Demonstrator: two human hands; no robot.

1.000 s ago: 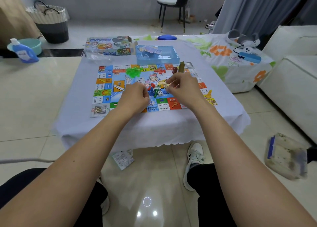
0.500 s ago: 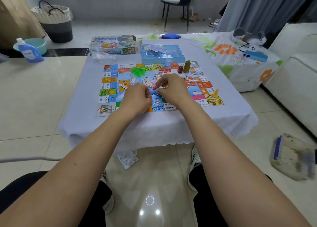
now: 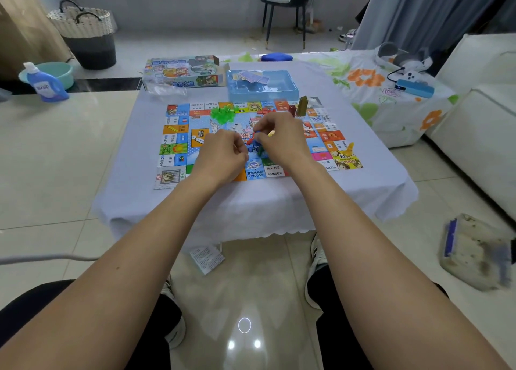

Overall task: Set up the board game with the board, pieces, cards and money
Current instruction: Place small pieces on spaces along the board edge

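A colourful game board (image 3: 178,149) lies flat on a small table with a white cloth (image 3: 251,202). Both hands hover over the board's middle. My right hand (image 3: 282,140) pinches a small red piece (image 3: 250,141) between thumb and finger. My left hand (image 3: 223,154) is curled beside it, fingertips close to the same piece; what it holds is hidden. A small green piece (image 3: 261,151) lies under the hands. A heap of green houses (image 3: 222,114) sits on the far side of the board. An olive tower piece (image 3: 302,105) and a dark red piece (image 3: 292,109) stand at the far right corner.
The blue box tray (image 3: 262,90) with cards and paper money stands behind the board, the printed box lid (image 3: 181,72) to its left. A floral-covered table (image 3: 391,90) and a white sofa (image 3: 480,123) lie to the right. A paper leaflet (image 3: 207,258) lies on the floor.
My right hand has come in toward the board's middle and picked up the small red piece. My left hand stayed curled beside it. The camera tilted slightly.
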